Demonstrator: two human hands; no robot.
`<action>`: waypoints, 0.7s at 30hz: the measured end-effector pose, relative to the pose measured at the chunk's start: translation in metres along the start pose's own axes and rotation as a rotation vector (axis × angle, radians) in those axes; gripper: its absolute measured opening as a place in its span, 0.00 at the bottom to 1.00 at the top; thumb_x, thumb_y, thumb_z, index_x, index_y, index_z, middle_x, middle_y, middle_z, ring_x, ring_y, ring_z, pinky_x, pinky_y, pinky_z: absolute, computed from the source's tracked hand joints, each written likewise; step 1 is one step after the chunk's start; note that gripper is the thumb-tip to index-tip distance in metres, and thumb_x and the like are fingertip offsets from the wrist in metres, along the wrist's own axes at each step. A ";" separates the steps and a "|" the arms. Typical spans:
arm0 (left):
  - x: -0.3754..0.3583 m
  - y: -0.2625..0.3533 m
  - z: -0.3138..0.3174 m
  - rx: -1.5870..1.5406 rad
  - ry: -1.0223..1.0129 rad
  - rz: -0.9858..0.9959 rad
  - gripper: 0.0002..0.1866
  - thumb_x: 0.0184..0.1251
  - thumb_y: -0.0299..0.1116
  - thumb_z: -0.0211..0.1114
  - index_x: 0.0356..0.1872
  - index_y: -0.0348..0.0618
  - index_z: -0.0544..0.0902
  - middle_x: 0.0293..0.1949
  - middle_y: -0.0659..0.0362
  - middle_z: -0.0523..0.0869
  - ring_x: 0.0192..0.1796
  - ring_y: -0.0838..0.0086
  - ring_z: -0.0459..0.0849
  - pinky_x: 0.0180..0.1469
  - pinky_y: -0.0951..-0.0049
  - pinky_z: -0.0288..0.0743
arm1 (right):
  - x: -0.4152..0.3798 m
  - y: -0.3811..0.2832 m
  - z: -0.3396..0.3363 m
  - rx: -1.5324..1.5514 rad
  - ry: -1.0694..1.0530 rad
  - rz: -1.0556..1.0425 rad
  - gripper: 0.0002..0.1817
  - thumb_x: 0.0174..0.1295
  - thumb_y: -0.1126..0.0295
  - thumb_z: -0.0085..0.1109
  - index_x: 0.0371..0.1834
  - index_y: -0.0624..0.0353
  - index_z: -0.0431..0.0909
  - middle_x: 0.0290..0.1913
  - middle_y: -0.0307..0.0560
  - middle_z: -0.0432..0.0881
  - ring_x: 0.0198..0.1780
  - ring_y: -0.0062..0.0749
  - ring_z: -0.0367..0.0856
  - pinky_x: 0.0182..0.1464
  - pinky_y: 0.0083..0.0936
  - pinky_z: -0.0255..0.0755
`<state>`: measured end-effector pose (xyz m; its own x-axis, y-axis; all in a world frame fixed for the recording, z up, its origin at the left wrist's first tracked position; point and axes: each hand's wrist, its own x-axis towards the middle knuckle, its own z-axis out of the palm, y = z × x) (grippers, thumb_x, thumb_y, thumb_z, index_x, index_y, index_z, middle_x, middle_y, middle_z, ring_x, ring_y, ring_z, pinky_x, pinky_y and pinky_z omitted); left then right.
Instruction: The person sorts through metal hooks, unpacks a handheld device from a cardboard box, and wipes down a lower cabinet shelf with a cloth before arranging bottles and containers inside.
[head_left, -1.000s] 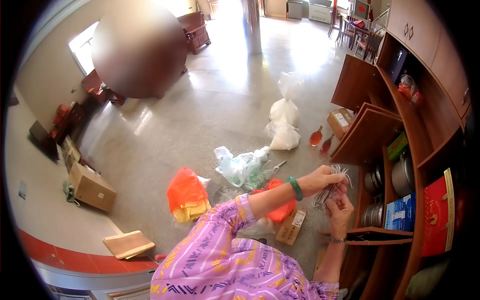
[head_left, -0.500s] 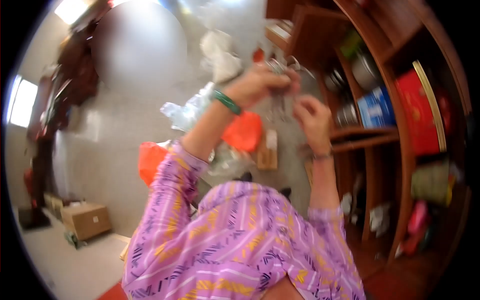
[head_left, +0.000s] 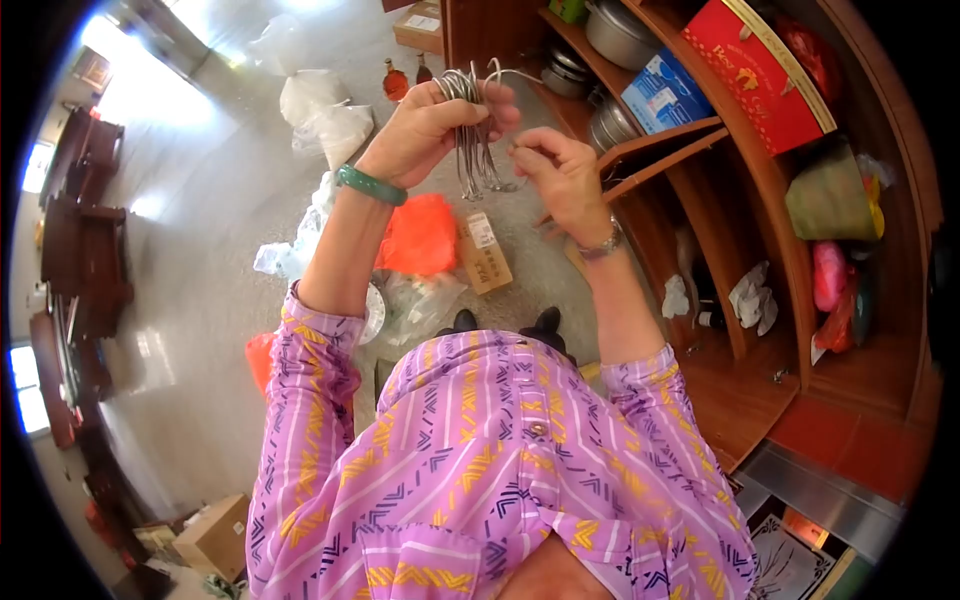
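My left hand (head_left: pixel 430 125), with a green bangle at its wrist, is closed around a bunch of thin metal hooks (head_left: pixel 472 165). Their curved tops rise above the fingers and their long shanks hang below. One hook (head_left: pixel 510 72) sticks out to the right of the bunch. Just right of the hanging ends, my right hand (head_left: pixel 562 178) has thumb and forefinger pinched together. Whatever lies between those fingertips is too small to make out. Both hands are held up in front of an open wooden cabinet (head_left: pixel 690 145).
The cabinet holds metal pots (head_left: pixel 618 32), a blue box (head_left: pixel 668 92) and a red gift box (head_left: pixel 755 75). On the floor lie an orange bag (head_left: pixel 418 235), a small carton (head_left: pixel 487 265), clear plastic and white sacks (head_left: pixel 325 115). Two bottles (head_left: pixel 395 80) stand beyond my left hand.
The view has swung, so the cabinet and floor things sit higher and further left. My left hand still grips the hooks; my right hand is now pinched beside their lower ends.
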<state>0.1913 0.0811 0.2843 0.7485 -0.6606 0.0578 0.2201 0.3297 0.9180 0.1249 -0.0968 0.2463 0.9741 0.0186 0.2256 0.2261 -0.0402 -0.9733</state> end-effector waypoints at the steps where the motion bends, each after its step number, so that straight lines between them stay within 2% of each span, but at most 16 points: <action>1: 0.001 -0.001 0.003 0.020 0.026 -0.004 0.17 0.60 0.24 0.51 0.49 0.28 0.73 0.44 0.47 0.81 0.48 0.67 0.79 0.55 0.67 0.72 | -0.001 0.000 -0.002 -0.022 -0.013 -0.022 0.05 0.58 0.75 0.55 0.32 0.65 0.78 0.25 0.36 0.77 0.28 0.15 0.72 0.29 0.12 0.65; 5: 0.006 -0.003 0.015 0.016 0.057 0.017 0.15 0.59 0.24 0.52 0.46 0.29 0.76 0.42 0.50 0.82 0.47 0.67 0.80 0.54 0.68 0.73 | -0.004 -0.008 -0.008 -0.043 0.016 0.029 0.04 0.57 0.76 0.54 0.32 0.65 0.78 0.26 0.37 0.78 0.28 0.15 0.72 0.31 0.13 0.66; 8: 0.014 -0.008 0.016 0.109 0.061 0.053 0.14 0.59 0.24 0.52 0.45 0.32 0.77 0.42 0.52 0.82 0.46 0.70 0.80 0.53 0.70 0.72 | -0.001 -0.009 -0.015 -0.129 0.101 -0.027 0.03 0.55 0.76 0.55 0.30 0.65 0.77 0.22 0.40 0.77 0.26 0.21 0.75 0.29 0.18 0.67; 10: 0.015 -0.006 0.019 0.143 0.069 0.057 0.13 0.59 0.24 0.52 0.44 0.34 0.77 0.42 0.53 0.82 0.46 0.71 0.80 0.53 0.71 0.72 | 0.002 -0.009 -0.022 -0.401 0.141 -0.261 0.03 0.53 0.77 0.55 0.30 0.64 0.77 0.25 0.47 0.79 0.27 0.31 0.78 0.30 0.22 0.69; 11: 0.016 -0.007 0.020 0.181 0.079 0.065 0.13 0.59 0.24 0.52 0.43 0.36 0.78 0.42 0.55 0.83 0.45 0.72 0.80 0.52 0.71 0.72 | 0.005 -0.008 -0.025 -0.402 0.142 -0.252 0.03 0.53 0.77 0.55 0.30 0.64 0.77 0.25 0.47 0.79 0.27 0.31 0.78 0.30 0.22 0.69; 13: 0.018 -0.010 0.015 0.230 0.069 0.059 0.10 0.60 0.25 0.53 0.41 0.39 0.79 0.42 0.58 0.83 0.45 0.73 0.80 0.52 0.72 0.72 | 0.008 -0.010 -0.031 -0.447 0.163 -0.375 0.04 0.51 0.77 0.56 0.30 0.64 0.77 0.28 0.51 0.80 0.29 0.40 0.79 0.31 0.24 0.69; 14: 0.018 -0.011 0.015 0.235 0.094 0.085 0.09 0.61 0.26 0.54 0.41 0.39 0.79 0.42 0.58 0.83 0.45 0.73 0.80 0.52 0.72 0.72 | 0.007 -0.015 -0.033 -0.484 0.161 -0.325 0.04 0.52 0.76 0.57 0.30 0.64 0.77 0.27 0.47 0.80 0.27 0.32 0.78 0.32 0.22 0.70; 15: 0.019 -0.012 0.014 0.240 0.120 0.112 0.09 0.61 0.27 0.56 0.41 0.40 0.79 0.41 0.59 0.83 0.45 0.73 0.80 0.51 0.72 0.72 | 0.007 -0.014 -0.034 -0.485 0.164 -0.320 0.04 0.52 0.76 0.57 0.30 0.64 0.77 0.27 0.47 0.80 0.27 0.32 0.78 0.32 0.22 0.70; 17: 0.021 -0.012 0.012 0.202 0.085 0.083 0.10 0.62 0.29 0.57 0.43 0.39 0.79 0.41 0.57 0.83 0.45 0.72 0.80 0.52 0.71 0.73 | 0.008 -0.009 -0.036 -0.354 0.136 -0.250 0.04 0.55 0.74 0.56 0.30 0.63 0.78 0.24 0.41 0.79 0.26 0.21 0.75 0.30 0.19 0.68; 18: 0.022 -0.012 0.012 0.112 0.076 0.048 0.11 0.63 0.29 0.57 0.44 0.37 0.78 0.41 0.56 0.82 0.45 0.70 0.81 0.52 0.69 0.73 | 0.007 -0.009 -0.035 -0.354 0.138 -0.248 0.04 0.55 0.74 0.56 0.30 0.63 0.78 0.24 0.41 0.79 0.26 0.21 0.75 0.30 0.19 0.68; 20: 0.023 -0.010 0.013 0.022 0.068 0.011 0.12 0.63 0.29 0.56 0.46 0.36 0.78 0.41 0.54 0.82 0.45 0.69 0.81 0.52 0.68 0.74 | 0.004 -0.008 -0.030 -0.104 0.032 -0.092 0.06 0.58 0.72 0.55 0.30 0.62 0.79 0.23 0.35 0.78 0.25 0.13 0.71 0.27 0.14 0.65; 21: 0.023 -0.009 0.014 -0.031 0.030 0.014 0.13 0.64 0.30 0.56 0.47 0.34 0.77 0.42 0.53 0.82 0.45 0.67 0.81 0.51 0.66 0.75 | 0.003 -0.008 -0.030 -0.104 0.033 -0.091 0.06 0.58 0.72 0.55 0.30 0.62 0.79 0.23 0.35 0.78 0.25 0.13 0.71 0.27 0.14 0.65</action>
<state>0.1978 0.0536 0.2831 0.7700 -0.6353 0.0588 0.2283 0.3604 0.9044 0.1261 -0.1265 0.2563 0.9490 -0.0055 0.3153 0.3113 -0.1430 -0.9395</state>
